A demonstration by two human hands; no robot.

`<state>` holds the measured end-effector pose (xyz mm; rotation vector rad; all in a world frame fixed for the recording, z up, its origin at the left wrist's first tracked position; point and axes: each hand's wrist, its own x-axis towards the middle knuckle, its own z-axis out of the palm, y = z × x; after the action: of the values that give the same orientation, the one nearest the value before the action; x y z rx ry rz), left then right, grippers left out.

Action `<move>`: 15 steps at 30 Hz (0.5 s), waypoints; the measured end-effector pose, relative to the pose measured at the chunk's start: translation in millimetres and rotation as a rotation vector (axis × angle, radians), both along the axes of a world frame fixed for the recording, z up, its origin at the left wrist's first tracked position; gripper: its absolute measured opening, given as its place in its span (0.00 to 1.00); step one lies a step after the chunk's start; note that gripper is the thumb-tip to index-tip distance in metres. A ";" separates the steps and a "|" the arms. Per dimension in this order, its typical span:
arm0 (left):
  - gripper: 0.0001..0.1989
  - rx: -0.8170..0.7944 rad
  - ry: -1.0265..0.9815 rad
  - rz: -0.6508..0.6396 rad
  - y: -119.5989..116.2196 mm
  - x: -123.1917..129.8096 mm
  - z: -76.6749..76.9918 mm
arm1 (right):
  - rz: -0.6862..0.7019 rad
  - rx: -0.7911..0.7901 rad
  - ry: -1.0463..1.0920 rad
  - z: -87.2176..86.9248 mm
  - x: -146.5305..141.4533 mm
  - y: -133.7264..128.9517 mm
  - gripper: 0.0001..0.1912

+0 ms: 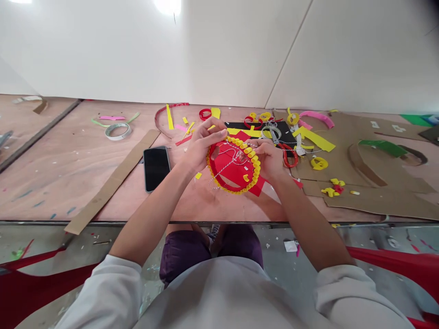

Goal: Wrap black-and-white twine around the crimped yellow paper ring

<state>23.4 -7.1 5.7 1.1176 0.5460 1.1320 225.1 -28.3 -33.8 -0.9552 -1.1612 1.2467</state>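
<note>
A red ring with small yellow paper loops around its edge [255,170] is held up above the front middle of the table. My left hand [206,142] pinches its upper left rim. Near the upper right rim, my right hand [269,157] has its fingers closed together at the ring and a thin string. That black-and-white string [224,168] trails across the ring's opening and hangs past its lower left side. Red paper [254,186] lies on the table beneath the ring. What exactly the right fingertips pinch is too small to tell.
A phone [157,168], a cardboard strip [113,183] and a tape roll [118,131] lie on the left. Red-handled scissors [290,156] and yellow paper strips [313,138] are just beyond my right hand. Cardboard pieces [387,178] cover the table's right side. A white wall [222,55] stands behind.
</note>
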 end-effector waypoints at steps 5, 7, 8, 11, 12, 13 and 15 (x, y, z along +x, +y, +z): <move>0.14 0.032 0.043 -0.080 -4.8 0.7 -0.6 | 0.076 -0.147 0.073 8.7 -5.3 -4.0 0.10; 0.14 0.040 0.068 -0.105 -5.2 0.3 -2.2 | 0.091 -0.176 0.050 10.0 -6.8 -5.7 0.09; 0.14 0.043 0.080 -0.114 -5.0 0.1 -3.3 | 0.085 -0.168 0.046 10.2 -7.2 -6.2 0.09; 0.16 0.046 0.095 -0.125 -4.0 -0.2 -5.7 | 0.053 -0.102 0.051 11.4 -7.5 -6.2 0.10; 0.16 0.040 0.099 -0.129 -3.9 -0.2 -5.7 | 0.038 -0.081 0.058 12.2 -7.6 -5.9 0.10; 0.16 0.031 0.103 -0.136 -4.1 -0.2 -5.2 | 0.022 -0.066 0.071 13.1 -7.7 -5.4 0.09; 0.17 0.010 0.108 -0.153 -4.8 -0.3 -3.1 | -0.012 -0.054 0.117 14.9 -7.7 -4.3 0.08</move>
<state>23.1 -11.8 2.5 1.2132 0.5298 0.9469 217.4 -32.6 -19.0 -0.9151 -1.0339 1.3124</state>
